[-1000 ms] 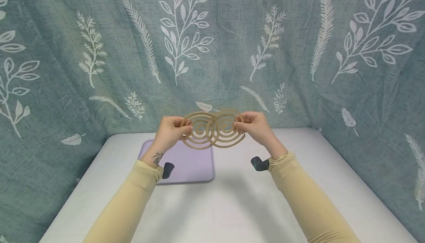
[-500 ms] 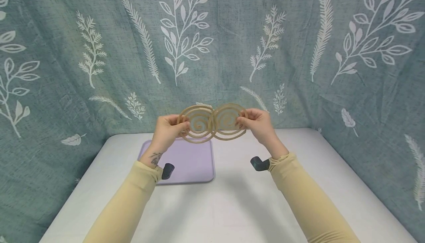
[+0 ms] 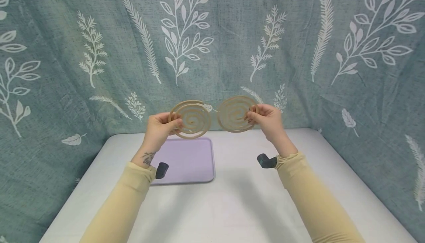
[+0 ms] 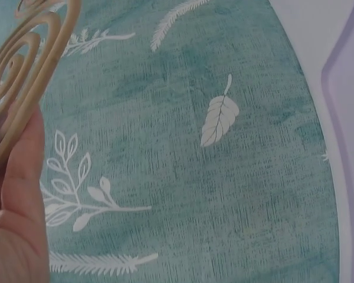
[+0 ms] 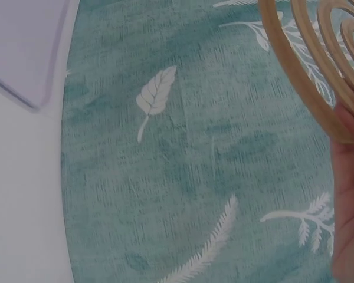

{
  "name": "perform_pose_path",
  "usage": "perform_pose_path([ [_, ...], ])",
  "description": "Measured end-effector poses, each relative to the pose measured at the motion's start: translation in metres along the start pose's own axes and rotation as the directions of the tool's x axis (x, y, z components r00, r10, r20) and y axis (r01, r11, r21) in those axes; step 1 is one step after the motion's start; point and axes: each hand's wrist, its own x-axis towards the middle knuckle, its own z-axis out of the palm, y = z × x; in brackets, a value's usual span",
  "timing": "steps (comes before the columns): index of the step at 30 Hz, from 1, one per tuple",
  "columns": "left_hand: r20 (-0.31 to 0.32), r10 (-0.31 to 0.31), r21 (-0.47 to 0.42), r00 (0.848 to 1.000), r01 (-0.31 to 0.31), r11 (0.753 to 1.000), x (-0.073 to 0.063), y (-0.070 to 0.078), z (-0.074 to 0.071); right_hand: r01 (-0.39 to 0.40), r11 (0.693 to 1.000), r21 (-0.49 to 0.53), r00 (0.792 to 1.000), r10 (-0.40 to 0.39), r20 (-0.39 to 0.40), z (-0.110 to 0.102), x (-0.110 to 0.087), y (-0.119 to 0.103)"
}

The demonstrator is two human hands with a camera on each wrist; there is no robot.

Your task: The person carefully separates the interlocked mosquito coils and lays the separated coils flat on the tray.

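Observation:
In the head view my left hand (image 3: pixel 158 131) pinches the outer ring of a tan spiral mosquito coil (image 3: pixel 191 122) between thumb and fingers. A matching mosquito coil (image 3: pixel 236 115) is pinched at its right edge by my right hand (image 3: pixel 271 125). Both coils are up in the air, flat faces toward me, with a narrow gap between them. Left wrist view: part of the coil (image 4: pixel 49 68) leans over the fingers at the left edge. At the right side of the right wrist view, the other coil's rings (image 5: pixel 296 76) rise above the fingers.
A lilac tray (image 3: pixel 213 161) lies on the white table (image 3: pixel 232 213), below and behind my left hand. Green curtains with white leaf prints (image 3: pixel 229 51) hang behind the table and along both sides. A dark wrist camera (image 3: pixel 266 161) sits on each wrist.
The two coils overlapped earlier and are now apart. My left hand has moved left and slightly up with its coil, my right hand right and up with the other.

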Motion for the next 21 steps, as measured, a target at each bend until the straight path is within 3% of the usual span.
perform_pose_path([
  [10, -0.075, 0.070, -0.093, 0.995, -0.077, 0.993, -0.006, 0.012, -0.037, 0.029, 1.000, -0.008, 0.993, -0.030, -0.111, -0.044, -0.004, -0.021],
  [21, -0.235, 0.086, -0.183, 0.968, -0.131, 0.974, -0.023, 0.017, -0.081, 0.022, 0.999, 0.033, 0.967, -0.013, -0.255, -0.086, -0.017, -0.041],
])
